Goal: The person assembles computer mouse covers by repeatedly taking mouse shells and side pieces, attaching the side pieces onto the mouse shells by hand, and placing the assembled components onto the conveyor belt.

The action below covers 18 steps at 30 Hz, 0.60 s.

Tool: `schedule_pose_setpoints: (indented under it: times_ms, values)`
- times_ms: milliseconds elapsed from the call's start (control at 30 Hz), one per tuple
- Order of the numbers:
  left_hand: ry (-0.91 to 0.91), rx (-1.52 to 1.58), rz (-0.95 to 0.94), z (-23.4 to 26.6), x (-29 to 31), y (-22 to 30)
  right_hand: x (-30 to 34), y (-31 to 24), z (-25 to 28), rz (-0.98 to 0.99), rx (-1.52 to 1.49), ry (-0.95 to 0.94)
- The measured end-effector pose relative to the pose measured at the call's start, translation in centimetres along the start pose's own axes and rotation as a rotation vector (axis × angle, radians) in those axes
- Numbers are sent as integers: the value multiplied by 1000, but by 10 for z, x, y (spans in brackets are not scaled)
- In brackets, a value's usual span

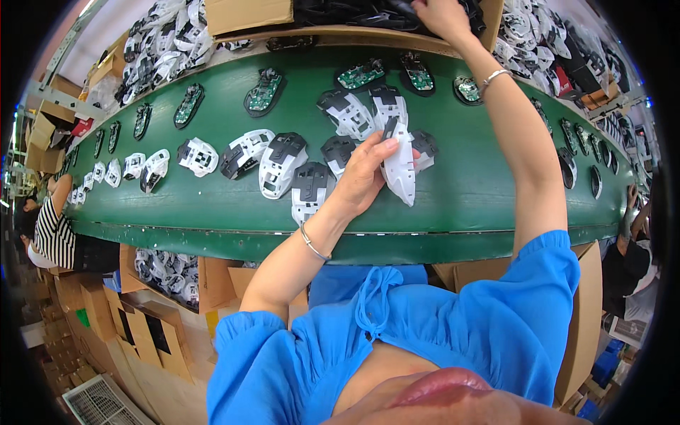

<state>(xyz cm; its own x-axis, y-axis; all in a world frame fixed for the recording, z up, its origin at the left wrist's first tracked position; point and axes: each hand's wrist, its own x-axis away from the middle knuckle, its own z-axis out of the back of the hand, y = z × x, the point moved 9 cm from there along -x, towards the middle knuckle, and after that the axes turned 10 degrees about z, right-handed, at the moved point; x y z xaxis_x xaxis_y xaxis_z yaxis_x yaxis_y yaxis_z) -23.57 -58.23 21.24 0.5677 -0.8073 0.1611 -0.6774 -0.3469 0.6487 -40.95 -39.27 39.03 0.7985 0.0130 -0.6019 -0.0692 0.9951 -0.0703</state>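
Observation:
My left hand (365, 170) is closed around a white and black mouse shell (401, 170), held tilted on edge above the green belt. Around it on the belt lie more mouse shells, among them one with a black top (282, 164) and one just behind my fingers (347, 113). My right hand (443, 17) reaches to the far side, into a cardboard box (249, 15) of black parts (347, 14). Its fingers are partly cut off by the picture's upper edge, so their grip is hidden.
Mouse bases with green circuit boards (265, 92) line the far half of the green belt (234, 195). Heaped shells (166, 53) flank the box. An open carton of shells (168, 275) stands below the near edge. People work at the far left (57, 230) and right (627, 262).

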Motion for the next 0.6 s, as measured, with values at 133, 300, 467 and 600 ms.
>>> schedule_pose_setpoints:
  times_ms: [133, 300, 467, 600]
  values:
    - [33, 36, -76, 8, 0, 13, 23, -12, 42, 39, -339, 133]
    - [96, 81, -198, 12, 10, 28, 111, -30, 62, -293, -1121, 30]
    - [96, 76, -212, 8, 17, 27, 190, -31, 66, -378, -1407, -120]
    - [99, 70, -262, 3, 18, 32, 210, -55, 85, -324, -1575, -115]
